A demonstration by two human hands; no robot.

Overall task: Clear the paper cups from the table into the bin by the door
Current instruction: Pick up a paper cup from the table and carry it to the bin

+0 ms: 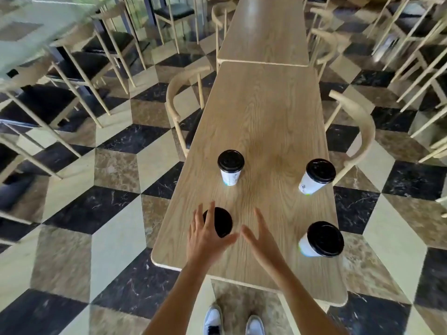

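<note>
Several white paper cups with black lids stand on a long wooden table (266, 122). One cup (230, 166) is mid-left, one cup (316, 175) is at the right edge, and one cup (323, 239) is near right. The nearest cup (223, 223) shows mostly its lid under my left hand (206, 235), whose spread fingers hover over it. I cannot tell whether they touch it. My right hand (262, 238) is open just right of that cup, palm inward, holding nothing. No bin is in view.
Wooden chairs stand at both sides of the table, one at the left (181, 100) and one at the right (358, 134). A second table (266, 32) adjoins the far end. More chairs fill the left and right background. The floor is checkered marble.
</note>
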